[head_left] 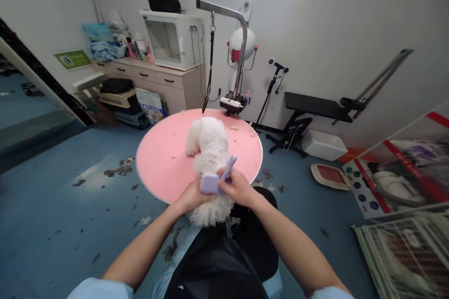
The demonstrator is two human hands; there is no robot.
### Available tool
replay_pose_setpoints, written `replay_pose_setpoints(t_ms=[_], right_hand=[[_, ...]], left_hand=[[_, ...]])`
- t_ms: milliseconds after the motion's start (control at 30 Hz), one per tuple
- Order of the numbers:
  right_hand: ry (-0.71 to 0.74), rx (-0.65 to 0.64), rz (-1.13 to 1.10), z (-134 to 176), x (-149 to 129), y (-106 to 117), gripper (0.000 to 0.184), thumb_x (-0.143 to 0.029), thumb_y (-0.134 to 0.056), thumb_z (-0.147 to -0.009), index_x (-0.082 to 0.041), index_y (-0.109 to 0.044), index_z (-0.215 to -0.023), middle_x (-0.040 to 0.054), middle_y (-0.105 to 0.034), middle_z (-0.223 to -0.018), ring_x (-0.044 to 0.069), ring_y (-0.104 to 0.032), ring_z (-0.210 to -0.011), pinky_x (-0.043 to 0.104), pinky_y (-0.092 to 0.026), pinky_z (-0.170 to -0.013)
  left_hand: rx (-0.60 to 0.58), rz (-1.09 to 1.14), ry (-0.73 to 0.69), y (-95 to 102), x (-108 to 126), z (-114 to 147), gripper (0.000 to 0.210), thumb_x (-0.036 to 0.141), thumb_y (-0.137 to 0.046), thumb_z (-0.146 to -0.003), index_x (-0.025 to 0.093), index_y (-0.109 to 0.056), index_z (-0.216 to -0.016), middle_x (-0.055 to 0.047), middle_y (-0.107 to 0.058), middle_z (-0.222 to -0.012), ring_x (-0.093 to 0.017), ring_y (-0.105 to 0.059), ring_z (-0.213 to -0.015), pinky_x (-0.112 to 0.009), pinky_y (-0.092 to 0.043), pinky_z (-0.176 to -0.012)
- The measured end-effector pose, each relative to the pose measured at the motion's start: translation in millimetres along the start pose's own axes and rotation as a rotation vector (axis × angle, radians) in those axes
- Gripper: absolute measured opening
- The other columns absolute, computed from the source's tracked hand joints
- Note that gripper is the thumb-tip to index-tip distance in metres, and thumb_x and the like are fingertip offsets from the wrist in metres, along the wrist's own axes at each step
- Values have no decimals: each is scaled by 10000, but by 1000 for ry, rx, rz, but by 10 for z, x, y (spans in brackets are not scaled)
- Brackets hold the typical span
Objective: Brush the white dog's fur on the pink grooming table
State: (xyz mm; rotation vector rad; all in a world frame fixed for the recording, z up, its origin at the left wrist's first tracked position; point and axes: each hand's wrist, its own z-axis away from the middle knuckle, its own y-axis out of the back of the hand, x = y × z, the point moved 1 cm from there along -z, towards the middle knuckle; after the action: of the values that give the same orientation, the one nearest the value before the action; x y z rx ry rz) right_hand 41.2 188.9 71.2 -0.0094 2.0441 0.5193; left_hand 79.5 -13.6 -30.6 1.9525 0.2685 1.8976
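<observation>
Right hand [239,188] pinches a lilac brush [209,184] between thumb and fingers, just above the rear of a white dog [213,138]. Left hand [191,195] lies at the dog's side, beside the brush; its fingers are partly hidden, so whether they grip fur I cannot tell. The dog is on the round pink worktop [157,159], facing away, rear at the near rim.

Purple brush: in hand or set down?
In hand: the right hand grips the purple brush over the white dog.
</observation>
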Motion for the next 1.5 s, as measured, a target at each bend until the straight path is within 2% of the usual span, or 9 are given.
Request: replay_pose_setpoints(t_ms=[133,267,400,533,667,800,1067,1233,1500], right_hand=[[34,408,48,96,108,40,154,-325,-593,-793,-210,-546,-885,48,-602,-903,188,-596,-848,329,-502,-751],[47,35,72,137,158,3,179,-320,-629,-765,-213,-553,-887,35,-606,-864,192,-605,-828,325,-513,-737],[118,432,151,163,119,81,145,-288,-597,-793,-214,-533,-900,53,-599,-941,204,-588,-925,372,-483,-854],[83,-21,149,155,90,26,152,-286,-617,-767,-208,-565,-887,25,-612,-839,182,-612,-776,327,-512,-737],[93,382,195,141,101,77,129,-276,-579,-796,-208,-546,-900,59,-608,-939,208,-600,-899,369,-490,-822],[64,21,138,166,144,11,164,-278,-608,-769,-206,-568,-911,39,-618,-866,189,-613,-794,327,-513,-721],[-92,85,-16,140,267,-1,203,-312,-641,-735,-184,-578,-879,31,-637,-806,168,-625,-696,298,-519,-638],[-224,854,17,240,437,523,292,-385,-672,-682,-167,-566,-845,47,-654,-826,163,-618,-671,297,-514,-623],[-269,362,200,927,378,65,167,-343,-677,-716,-184,-625,-719,31,-658,-705,190,-618,-644,319,-510,-642]], left_hand=[[-34,15,-54,21,-11,-59,638,411,-743,-649,156,-574,-1209,-90,-672,-1153,-304,-607,-1086,-378,-473,-938],[-75,30,-80,38,-47,-98,674,409,-748,-649,142,-553,-1236,-113,-643,-1207,-315,-592,-1109,-400,-469,-948],[-117,59,-119,67,-41,-120,684,429,-743,-664,127,-546,-1245,-117,-634,-1223,-321,-574,-1134,-394,-448,-975],[-177,49,-87,116,-10,-147,652,434,-740,-655,118,-579,-1202,-120,-672,-1146,-315,-614,-1058,-400,-468,-945],[-209,63,-90,187,34,-178,691,438,-750,-625,127,-571,-1215,-111,-665,-1159,-314,-591,-1104,-402,-462,-957],[-245,19,-56,233,51,-209,644,439,-762,-603,127,-615,-1146,-98,-697,-1076,-303,-620,-1039,-379,-492,-907],[-270,-43,-115,313,-9,-290,658,418,-745,-630,132,-580,-1199,-102,-666,-1142,-291,-624,-1020,-349,-495,-877],[-21,-418,-56,441,174,-116,678,461,-701,-655,141,-556,-1235,-148,-619,-1166,-346,-585,-1074,-427,-458,-920],[242,-427,-83,173,425,-472,1032,452,-729,-628,132,-205,-1458,-207,-391,-1434,-388,-443,-1260,-442,-386,-1004]])
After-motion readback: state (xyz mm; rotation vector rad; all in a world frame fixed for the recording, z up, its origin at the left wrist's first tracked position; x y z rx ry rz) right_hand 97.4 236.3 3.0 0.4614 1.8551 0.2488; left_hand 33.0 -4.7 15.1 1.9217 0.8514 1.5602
